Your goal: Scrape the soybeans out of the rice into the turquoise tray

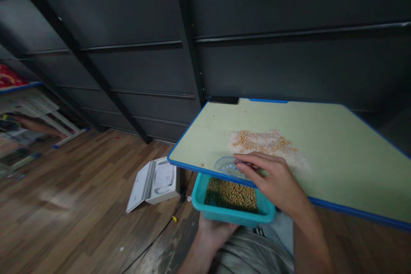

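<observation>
My left hand (214, 232) is under a turquoise plastic basin (231, 214), its fingers supporting the bottom. Yellowish beans (236, 196) resembling soybeans cover the basin's floor, with a darker greenish patch at the left. The basin sits just below the near edge of a pale green table (321, 137) with blue edging. Above that edge, my right hand (263, 171) is closed in a pinch at a clear, semicircular piece like a protractor (224, 163), flat near the tabletop. Something dark purplish shows between the fingertips. Behind the hand lies a spread of white grains (261, 139) mixed with yellow beans (241, 139).
A black flat object (224, 100) lies at the table's far left corner. On the wooden floor are an open white box (162, 180) and a black cable (160, 233). A dark panelled wall (289, 60) rises behind. At far left, part of a person shows beneath another table.
</observation>
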`<state>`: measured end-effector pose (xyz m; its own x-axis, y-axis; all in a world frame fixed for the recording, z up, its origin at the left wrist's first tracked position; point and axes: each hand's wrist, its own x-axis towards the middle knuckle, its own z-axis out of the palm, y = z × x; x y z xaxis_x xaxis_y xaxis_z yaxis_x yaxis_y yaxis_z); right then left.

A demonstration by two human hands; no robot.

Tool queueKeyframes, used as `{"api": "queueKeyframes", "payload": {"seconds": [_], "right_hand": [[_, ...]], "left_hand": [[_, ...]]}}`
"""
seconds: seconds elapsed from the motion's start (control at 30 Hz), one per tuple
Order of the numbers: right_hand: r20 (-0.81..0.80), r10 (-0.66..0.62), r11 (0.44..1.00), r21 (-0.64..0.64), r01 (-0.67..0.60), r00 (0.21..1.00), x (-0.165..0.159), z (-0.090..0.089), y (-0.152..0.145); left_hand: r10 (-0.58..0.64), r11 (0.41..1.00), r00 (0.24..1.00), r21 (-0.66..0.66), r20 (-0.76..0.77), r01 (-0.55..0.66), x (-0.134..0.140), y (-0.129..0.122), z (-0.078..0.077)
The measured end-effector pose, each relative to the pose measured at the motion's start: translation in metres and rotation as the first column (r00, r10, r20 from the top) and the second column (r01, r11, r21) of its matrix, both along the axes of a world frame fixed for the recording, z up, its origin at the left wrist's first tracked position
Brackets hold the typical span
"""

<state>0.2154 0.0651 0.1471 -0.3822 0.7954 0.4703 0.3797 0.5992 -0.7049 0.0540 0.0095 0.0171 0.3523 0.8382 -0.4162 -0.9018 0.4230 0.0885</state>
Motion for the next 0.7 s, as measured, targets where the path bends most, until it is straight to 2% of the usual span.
{"api": "queueKeyframes", "payload": {"seconds": [0.1, 0.17, 0.33, 0.47, 0.57, 0.63, 0.7], "right_hand": [[-0.017, -0.022, 1.0, 0.01, 0.022, 1.0, -0.016, -0.004, 0.005], [-0.023, 0.004, 1.0, 0.003, -0.004, 1.0, -0.027, -0.006, 0.008], [-0.038, 0.06, 0.998, 0.01, -0.06, 0.997, -0.049, -0.008, 0.006], [-0.043, 0.097, 0.995, 0.002, -0.097, 0.994, -0.046, -0.005, -0.001], [-0.07, 0.037, 0.999, 0.007, -0.037, 0.997, -0.032, 0.0, -0.002], [-0.091, -0.038, 0.999, 0.02, 0.04, 0.995, -0.017, 0.002, -0.001], [-0.114, -0.14, 0.988, 0.042, 0.146, 0.984, 0.001, 0.004, 0.002]], "left_hand": [[0.042, 0.992, 0.999, 0.116, 0.026, -0.045, -0.012, -0.001, -0.007], [0.072, 0.987, 0.997, 0.142, 0.026, -0.075, -0.019, 0.0, -0.011], [0.121, 0.991, 0.993, 0.059, 0.005, -0.121, -0.03, -0.001, -0.005], [0.125, 0.992, 0.992, 0.032, 0.0, -0.125, -0.029, 0.0, -0.003], [0.125, 0.989, 0.992, 0.086, -0.022, -0.123, -0.023, 0.001, -0.015], [0.092, 0.989, 0.996, 0.115, -0.017, -0.089, -0.018, 0.001, -0.029], [0.045, 0.995, 0.999, 0.087, -0.029, -0.042, -0.01, -0.001, -0.046]]}}
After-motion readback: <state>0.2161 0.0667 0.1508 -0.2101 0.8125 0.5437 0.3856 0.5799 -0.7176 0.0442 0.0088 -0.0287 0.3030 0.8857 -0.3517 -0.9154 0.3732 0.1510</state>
